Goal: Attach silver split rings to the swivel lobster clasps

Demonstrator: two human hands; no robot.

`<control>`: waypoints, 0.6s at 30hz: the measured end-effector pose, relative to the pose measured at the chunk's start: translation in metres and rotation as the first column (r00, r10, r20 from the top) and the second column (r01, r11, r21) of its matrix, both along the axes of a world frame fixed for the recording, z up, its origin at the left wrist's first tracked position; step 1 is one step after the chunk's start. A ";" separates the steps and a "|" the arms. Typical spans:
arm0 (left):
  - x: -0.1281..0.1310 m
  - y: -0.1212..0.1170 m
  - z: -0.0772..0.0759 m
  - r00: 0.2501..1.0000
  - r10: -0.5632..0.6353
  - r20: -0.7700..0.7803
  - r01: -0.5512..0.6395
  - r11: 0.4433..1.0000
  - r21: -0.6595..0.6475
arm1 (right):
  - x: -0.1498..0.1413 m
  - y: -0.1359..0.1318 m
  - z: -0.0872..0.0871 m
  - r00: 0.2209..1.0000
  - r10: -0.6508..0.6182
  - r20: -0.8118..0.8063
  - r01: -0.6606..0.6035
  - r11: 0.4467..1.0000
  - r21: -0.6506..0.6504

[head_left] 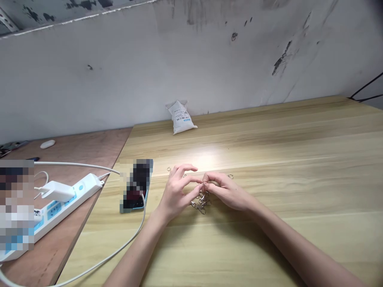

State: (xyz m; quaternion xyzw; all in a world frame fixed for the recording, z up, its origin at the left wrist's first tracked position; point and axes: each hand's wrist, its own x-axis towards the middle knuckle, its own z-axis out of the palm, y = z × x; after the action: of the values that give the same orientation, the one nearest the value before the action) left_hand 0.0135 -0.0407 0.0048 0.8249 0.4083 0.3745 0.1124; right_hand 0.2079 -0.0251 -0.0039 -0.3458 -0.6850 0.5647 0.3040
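Note:
My left hand (pixel 180 187) pinches with thumb and index finger, its other fingers spread above the table. Fingertip to fingertip with it, my right hand (pixel 226 190) is closed in a pinch. A small shiny metal piece (pixel 203 184) shows between the fingertips; its exact shape is mostly hidden. Just below lies a small heap of silvery metal swivel clasps (pixel 202 205), partly covered by the hands. One loose metal ring (pixel 230 175) rests beyond my right hand, and another metal ring (pixel 169 169) lies by the left fingers.
A phone (pixel 138 185), partly blurred out, lies left of my hands. A white cable (pixel 131 239) loops past my left forearm. The white power strip (pixel 86 185) holds a charger (pixel 58 191) on the brown board. Against the wall rests a white plastic packet (pixel 181 117).

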 end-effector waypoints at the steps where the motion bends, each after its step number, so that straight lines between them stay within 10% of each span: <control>1: 0.000 0.000 0.000 1.000 0.000 0.004 0.000 1.000 -0.009 | 0.000 0.000 0.000 1.000 -0.004 -0.002 0.004 1.000 0.001; 18: -0.001 0.000 0.000 0.996 -0.089 -0.011 0.089 0.996 -0.023 | 0.000 0.003 -0.004 0.999 -0.050 -0.011 0.050 0.998 0.042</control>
State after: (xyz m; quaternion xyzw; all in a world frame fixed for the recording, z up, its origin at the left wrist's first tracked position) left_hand 0.0127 -0.0410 0.0043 0.8433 0.3759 0.3592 0.1360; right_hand 0.2080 -0.0223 -0.0082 -0.3536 -0.6864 0.5440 0.3285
